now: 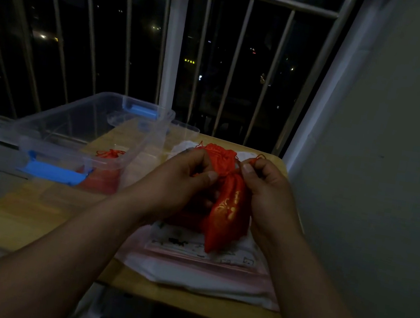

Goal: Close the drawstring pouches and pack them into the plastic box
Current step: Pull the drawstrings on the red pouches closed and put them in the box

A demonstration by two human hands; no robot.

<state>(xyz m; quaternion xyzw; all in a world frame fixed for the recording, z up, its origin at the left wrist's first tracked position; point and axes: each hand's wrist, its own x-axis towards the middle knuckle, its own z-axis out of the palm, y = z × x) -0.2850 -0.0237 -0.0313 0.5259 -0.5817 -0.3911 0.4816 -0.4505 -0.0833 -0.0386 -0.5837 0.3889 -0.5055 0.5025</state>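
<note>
The left hand (186,180) and right hand (266,194) each pinch 1 red pouch (231,211) at its gathered neck, above folded cloths (199,274) on the tabletop (17,220). A second pouch (106,170) lies inside the plastic box (86,124), left.

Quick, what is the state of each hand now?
Left hand: pinches the red pouch near its neck.
Right hand: pinches its drawstring.

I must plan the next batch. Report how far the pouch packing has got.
Done: at least one red pouch lies inside the clear plastic box. In hand: the left hand and right hand pinch the strings of a gold-patterned red pouch, its neck gathered. Left: boxing that one, plus another red pouch lying behind the hands.
</note>
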